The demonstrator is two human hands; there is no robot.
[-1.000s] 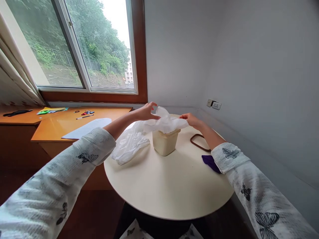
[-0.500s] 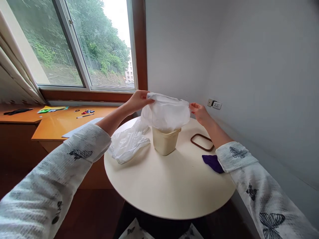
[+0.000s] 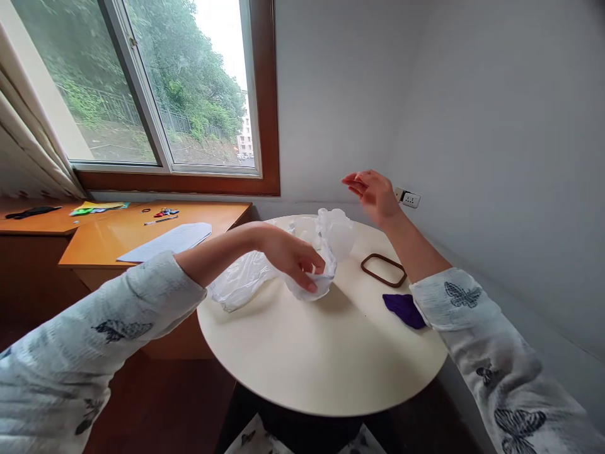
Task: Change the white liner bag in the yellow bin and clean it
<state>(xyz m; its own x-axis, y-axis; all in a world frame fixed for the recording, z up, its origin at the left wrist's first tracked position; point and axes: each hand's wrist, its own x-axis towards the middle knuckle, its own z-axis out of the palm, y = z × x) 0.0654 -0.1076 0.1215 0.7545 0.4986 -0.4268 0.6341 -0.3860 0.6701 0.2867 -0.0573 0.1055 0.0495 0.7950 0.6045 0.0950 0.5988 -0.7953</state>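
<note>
A thin white plastic bag (image 3: 331,236) now covers the small cream bin on the round cream table (image 3: 321,353), hiding the bin. My left hand (image 3: 297,258) grips the bag low on its near side, fingers curled into the plastic. My right hand (image 3: 373,192) hovers above and behind the bag, fingers loosely spread and holding nothing. A second crumpled clear plastic bag (image 3: 241,284) lies on the table just left of the covered bin.
A brown rounded-rectangle frame (image 3: 384,270) and a purple scrap (image 3: 404,310) lie on the table's right side. An orange desk (image 3: 123,236) under the window carries white paper (image 3: 165,241), a pen and small items. A wall socket (image 3: 406,198) sits behind my right hand.
The bag, held stretched open above the bin by both hands, has been pulled down over it. My left hand dropped to the bin's near side; my right hand let go and rose.
</note>
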